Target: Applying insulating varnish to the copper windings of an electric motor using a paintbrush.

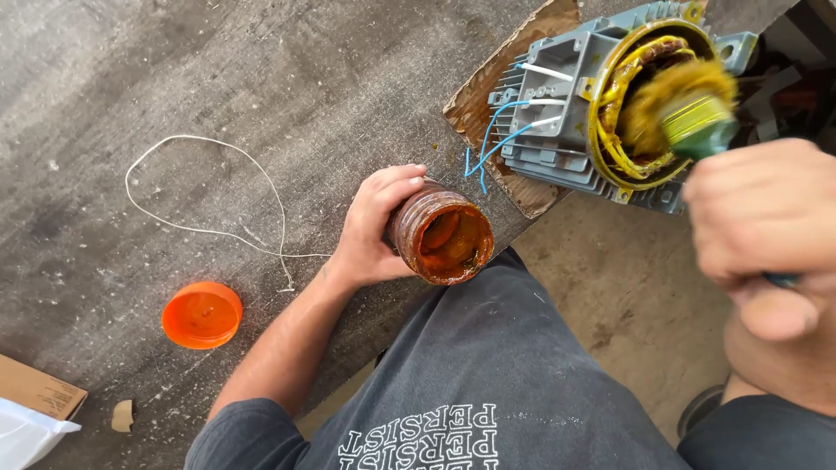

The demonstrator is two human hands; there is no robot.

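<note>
Lying at the lower left edge of the frame are a flat piece of cardboard (37, 390) and a bit of white plastic bag (26, 435), with a small cardboard scrap (123, 415) just beside them. A little to the right, an orange lid (202, 314) sits on the grey concrete floor (174, 78), well apart from the other things. Above it, a thin white string (205, 228) makes a big loop on the floor and runs toward the middle of the frame.

In the middle, the left hand (374, 228) holds a round jar (440, 232). Its fingers are curled around the side of the jar and grip it. The jar is tilted, so its open mouth faces the camera. It is brown and sticky, with orange goo inside. It rests just above the person's dark grey shorts (488, 365).

In the upper right, a grey motor housing (566, 113) lies on a cardboard sheet (488, 104). Blue wires (496, 139) hang out of its left side. Yellow-coated windings (623, 96) show inside its round opening.

At the right edge, the right hand (766, 231) is blurred. Its fingers are closed around the handle of a paintbrush (688, 109). The brush's bristles are at the round opening of the housing, over the windings.
</note>
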